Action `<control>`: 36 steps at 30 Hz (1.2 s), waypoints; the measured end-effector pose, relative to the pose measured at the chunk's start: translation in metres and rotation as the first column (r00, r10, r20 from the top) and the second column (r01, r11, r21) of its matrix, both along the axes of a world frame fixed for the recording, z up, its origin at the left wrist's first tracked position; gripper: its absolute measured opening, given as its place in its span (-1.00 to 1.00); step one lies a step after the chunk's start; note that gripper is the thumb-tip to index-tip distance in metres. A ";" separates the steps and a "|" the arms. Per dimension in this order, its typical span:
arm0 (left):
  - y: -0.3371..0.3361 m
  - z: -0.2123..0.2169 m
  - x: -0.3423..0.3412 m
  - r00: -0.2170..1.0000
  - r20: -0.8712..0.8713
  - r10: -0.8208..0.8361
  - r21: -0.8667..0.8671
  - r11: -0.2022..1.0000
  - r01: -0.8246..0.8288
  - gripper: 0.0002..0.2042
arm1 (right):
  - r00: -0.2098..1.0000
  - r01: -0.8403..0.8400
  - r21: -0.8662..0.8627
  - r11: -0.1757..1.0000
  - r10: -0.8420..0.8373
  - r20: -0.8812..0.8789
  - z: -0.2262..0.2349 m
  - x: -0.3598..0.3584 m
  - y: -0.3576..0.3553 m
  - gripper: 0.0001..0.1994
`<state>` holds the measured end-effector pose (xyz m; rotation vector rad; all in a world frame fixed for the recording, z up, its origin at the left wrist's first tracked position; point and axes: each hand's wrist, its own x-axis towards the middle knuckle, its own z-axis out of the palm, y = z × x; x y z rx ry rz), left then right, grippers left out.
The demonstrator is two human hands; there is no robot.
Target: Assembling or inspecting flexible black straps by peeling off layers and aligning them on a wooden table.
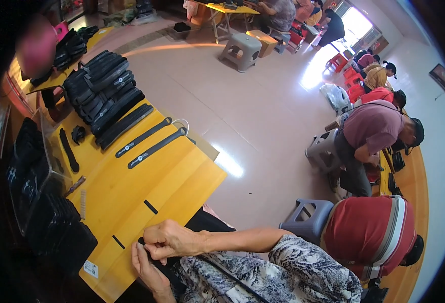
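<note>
My right hand (170, 240) is curled into a tight grip at the near edge of the table. Just below it my left hand (147, 266) has its fingers bent up against the same black strap (141, 241). Only a small end of this strap shows; my fingers hide most of it. Two short black strips (151, 206) lie apart on the yellow table (182, 174) close to my hands. Farther off, two long black straps (157, 147) with a pale mark and a holed end lie side by side.
Stacked bundles of black straps (101, 91) stand at the table's far side. A clear bin (48, 151) and piles of black pieces (63, 227) line the left. A brown-handled tool (75, 186) lies there. Right of me, people sit on stools (311, 218) at a long bench.
</note>
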<state>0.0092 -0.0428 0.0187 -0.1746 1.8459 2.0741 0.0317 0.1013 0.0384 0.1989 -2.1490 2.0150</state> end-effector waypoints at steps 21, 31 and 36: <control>-0.009 -0.019 -0.016 0.963 0.269 -0.020 0.232 0.972 -0.045 -0.58 | 0.963 0.141 0.061 0.988 -0.123 -0.240 -0.016 -0.009 -0.009 -0.77; 0.004 -0.005 -0.013 0.976 -0.214 -0.049 0.002 0.999 0.051 -0.78 | 0.960 -0.061 0.120 0.991 0.025 0.280 0.003 -0.005 0.003 -0.61; -0.005 0.008 -0.005 0.985 -0.171 -0.022 0.034 0.999 0.028 -0.84 | 0.843 -0.234 -0.478 0.847 0.422 0.333 -0.014 -0.016 -0.002 -0.60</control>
